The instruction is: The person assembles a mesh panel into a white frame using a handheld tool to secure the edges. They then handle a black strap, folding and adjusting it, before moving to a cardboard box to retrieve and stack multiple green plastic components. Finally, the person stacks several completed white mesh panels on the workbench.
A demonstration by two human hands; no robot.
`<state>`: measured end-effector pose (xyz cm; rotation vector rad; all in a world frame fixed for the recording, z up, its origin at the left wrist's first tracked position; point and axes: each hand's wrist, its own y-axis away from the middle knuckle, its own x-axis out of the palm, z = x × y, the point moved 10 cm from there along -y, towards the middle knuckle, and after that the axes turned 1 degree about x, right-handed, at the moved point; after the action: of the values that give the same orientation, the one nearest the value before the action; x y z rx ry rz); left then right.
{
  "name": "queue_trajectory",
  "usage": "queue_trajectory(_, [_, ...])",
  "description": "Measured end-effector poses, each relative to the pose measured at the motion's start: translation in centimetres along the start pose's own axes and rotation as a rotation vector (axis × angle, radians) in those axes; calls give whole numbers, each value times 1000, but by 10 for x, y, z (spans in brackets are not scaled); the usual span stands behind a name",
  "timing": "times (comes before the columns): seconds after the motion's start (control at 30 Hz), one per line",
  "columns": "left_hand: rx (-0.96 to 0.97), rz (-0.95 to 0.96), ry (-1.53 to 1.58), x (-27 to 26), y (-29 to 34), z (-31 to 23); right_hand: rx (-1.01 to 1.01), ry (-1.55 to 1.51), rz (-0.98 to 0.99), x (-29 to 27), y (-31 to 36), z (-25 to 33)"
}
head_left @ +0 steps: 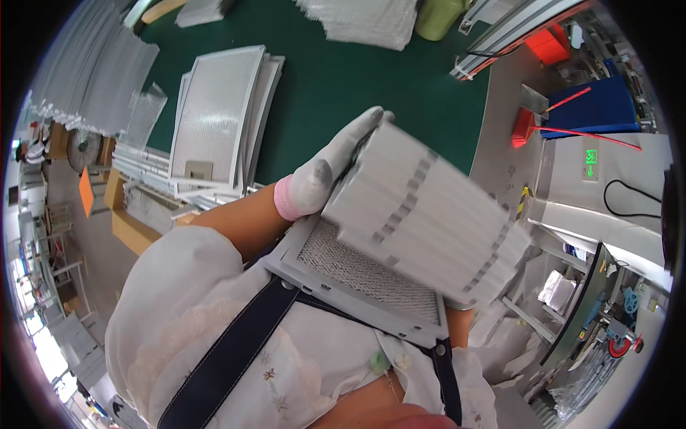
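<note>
A thick stack of white-framed panels is tilted in front of my chest, its frame edges blurred and crossed by rows of grey marks. The panel nearest me shows a grey metal mesh inside its frame. My left hand, in a white glove with a pink cuff, is pressed along the stack's upper left end, fingers stretched and closed together on it. My right forearm comes up at the stack's lower right. The right hand's fingers are hidden behind the panels.
More framed mesh panels lie piled on the green table ahead. Clear plastic sleeves and a green container sit at its far side. A metal rail stands at the right edge; cardboard is left.
</note>
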<state>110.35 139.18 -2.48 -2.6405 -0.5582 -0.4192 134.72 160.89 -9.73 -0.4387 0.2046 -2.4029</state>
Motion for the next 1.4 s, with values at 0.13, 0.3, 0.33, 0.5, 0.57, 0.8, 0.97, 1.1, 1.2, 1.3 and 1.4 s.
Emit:
queue_trajectory(0.13, [-59,190,-196,-3,22,-10,92,13,28,6,1,7])
queue_trajectory(0.3, [-82,-4,-265,4,34,-12,194,-18,67,10,1,2])
queue_trajectory(0.33, [-97,-16,-453,8,33,-18,234,-39,70,9,5,-6])
queue_trajectory(0.5, [-172,-59,-178,3,35,-2,387,-50,133,17,6,-1])
queue_trajectory(0.57, [-291,-4,-109,-3,34,2,531,-74,186,23,12,2])
queue_trajectory(0.8, [-225,582,-939,-13,11,0,1112,-245,407,44,33,-4])
queue_trajectory(0.97, [126,533,-927,-17,10,27,670,-510,231,46,6,-36])
queue_trajectory(1.1, [-307,196,-263,-52,9,105,434,-280,182,42,-16,-41])
queue_trajectory(1.2, [-1050,-544,469,-36,26,131,336,-141,157,38,-22,-44])
queue_trajectory(1.3, [-992,-487,525,-30,10,122,268,-25,135,33,-26,-43])
queue_trajectory(1.4, [-846,-223,514,-27,-6,102,239,79,103,30,-22,-41])
